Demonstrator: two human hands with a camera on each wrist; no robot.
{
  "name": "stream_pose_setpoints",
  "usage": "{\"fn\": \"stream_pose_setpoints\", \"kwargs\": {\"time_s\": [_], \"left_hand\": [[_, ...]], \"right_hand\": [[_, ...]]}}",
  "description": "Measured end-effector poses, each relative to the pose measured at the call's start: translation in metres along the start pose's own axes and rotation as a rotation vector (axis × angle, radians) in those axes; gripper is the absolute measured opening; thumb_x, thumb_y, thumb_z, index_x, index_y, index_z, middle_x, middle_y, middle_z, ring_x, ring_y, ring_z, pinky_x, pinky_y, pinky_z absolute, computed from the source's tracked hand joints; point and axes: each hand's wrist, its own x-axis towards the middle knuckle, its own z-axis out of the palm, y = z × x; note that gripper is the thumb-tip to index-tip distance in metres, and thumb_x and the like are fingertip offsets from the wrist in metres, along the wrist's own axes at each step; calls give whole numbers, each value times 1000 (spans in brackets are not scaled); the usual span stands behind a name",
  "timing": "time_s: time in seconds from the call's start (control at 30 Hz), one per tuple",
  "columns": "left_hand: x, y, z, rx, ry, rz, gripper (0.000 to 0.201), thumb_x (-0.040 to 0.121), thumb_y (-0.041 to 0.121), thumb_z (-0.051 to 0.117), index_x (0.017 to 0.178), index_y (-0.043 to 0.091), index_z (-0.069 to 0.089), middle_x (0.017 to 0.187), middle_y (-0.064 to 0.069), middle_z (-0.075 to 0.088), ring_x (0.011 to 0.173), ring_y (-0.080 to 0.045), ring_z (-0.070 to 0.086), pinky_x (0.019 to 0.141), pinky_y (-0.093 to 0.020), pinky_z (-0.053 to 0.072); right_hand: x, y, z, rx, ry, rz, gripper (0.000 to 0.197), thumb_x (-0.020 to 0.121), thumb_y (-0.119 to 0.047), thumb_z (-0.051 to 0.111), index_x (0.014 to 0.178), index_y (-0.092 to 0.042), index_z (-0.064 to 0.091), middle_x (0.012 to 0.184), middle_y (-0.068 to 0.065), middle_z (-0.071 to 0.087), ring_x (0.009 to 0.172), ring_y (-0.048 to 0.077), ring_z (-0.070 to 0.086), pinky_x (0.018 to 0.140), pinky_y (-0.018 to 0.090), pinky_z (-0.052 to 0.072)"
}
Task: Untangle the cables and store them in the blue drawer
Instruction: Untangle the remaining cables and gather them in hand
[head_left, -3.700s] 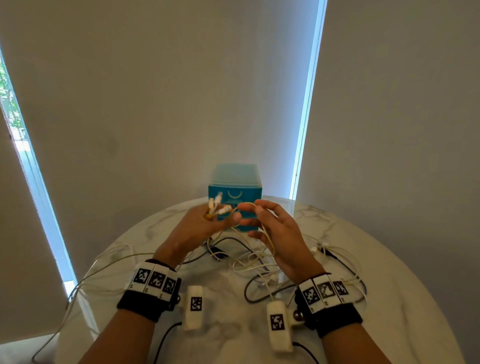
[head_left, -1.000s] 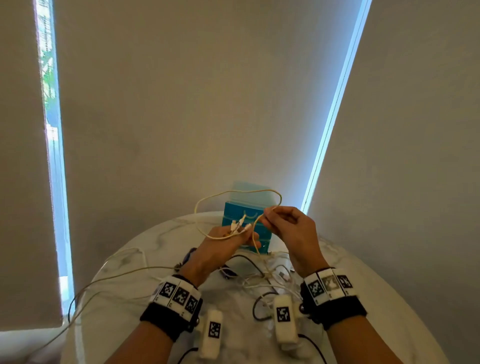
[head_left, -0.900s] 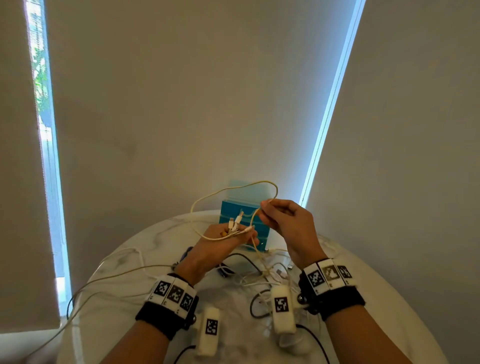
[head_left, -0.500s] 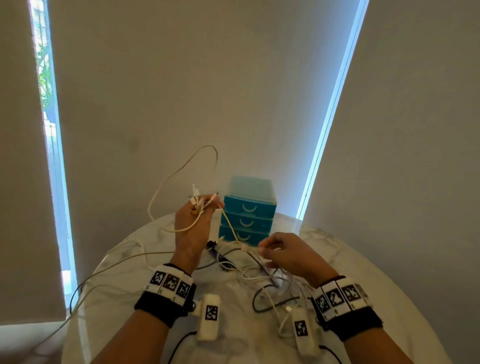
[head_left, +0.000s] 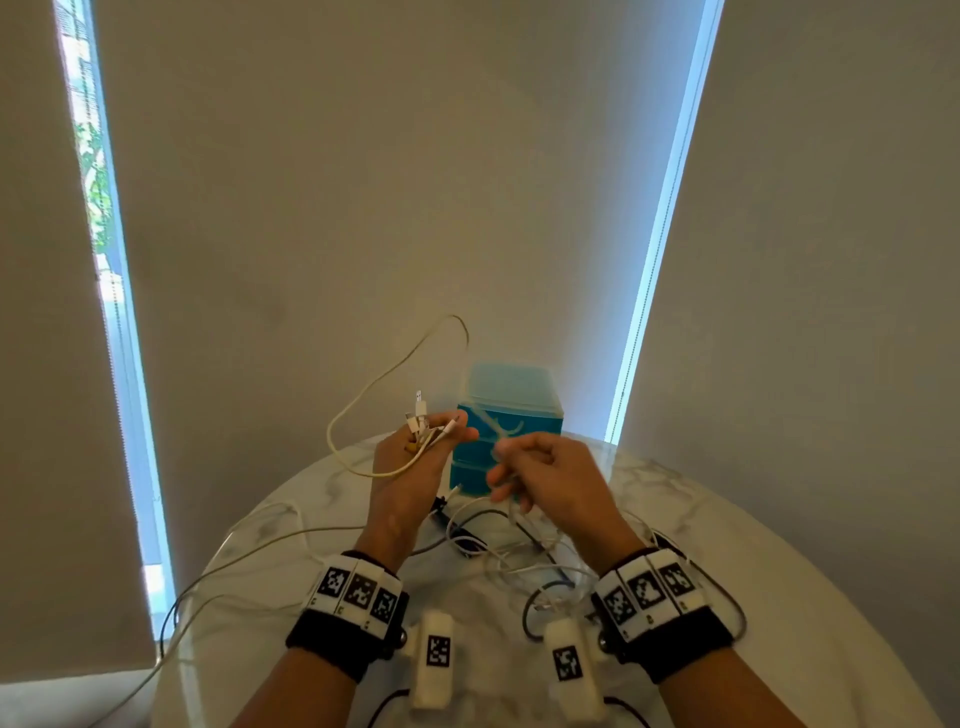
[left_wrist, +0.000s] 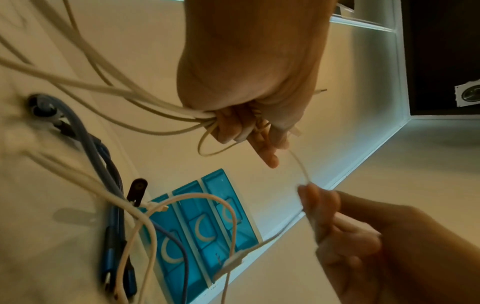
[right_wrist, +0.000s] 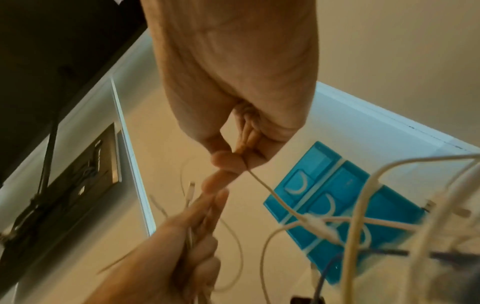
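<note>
My left hand (head_left: 415, 467) (left_wrist: 249, 123) is raised above the table and grips a bunch of white cables (head_left: 421, 421), their plugs sticking up past the fingers and one loop (head_left: 374, 389) arching to the left. My right hand (head_left: 535, 467) (right_wrist: 233, 156) pinches a thin white cable (right_wrist: 270, 191) (left_wrist: 301, 166) just right of the left hand. Both hands hover in front of the blue drawer unit (head_left: 511, 410) (left_wrist: 197, 226) (right_wrist: 337, 197), whose drawers are closed. A tangle of white and dark cables (head_left: 509, 551) lies on the table under the hands.
The round marble table (head_left: 779, 597) stands against a beige wall. White cables (head_left: 218, 582) trail off the table's left edge. A blue cable and a dark plug (left_wrist: 114, 216) lie near the drawer unit. Bright window strips run down left and right.
My right hand rose from the tangle on the table to beside the left hand, bringing a thin cable with it. The left hand kept hold of its cable bunch.
</note>
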Motion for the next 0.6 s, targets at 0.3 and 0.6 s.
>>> {"fn": "stream_pose_setpoints", "kwargs": {"time_s": [0.3, 0.6], "left_hand": [[3, -10, -9, 374, -67, -63, 28, 99, 40, 74, 81, 19, 79, 76, 2, 78, 67, -7, 66, 73, -34, 53], [16, -17, -35, 982, -164, -146, 45, 73, 70, 63, 88, 28, 73, 90, 7, 76, 92, -20, 73, 82, -38, 58]], "right_hand": [[9, -19, -22, 556, 337, -50, 37, 103, -31, 71, 134, -14, 58, 117, 4, 78, 101, 21, 81, 91, 40, 64], [31, -16, -66, 849, 856, -200, 33, 100, 0, 72, 129, 1, 59, 119, 27, 74, 95, 26, 81, 85, 26, 64]]}}
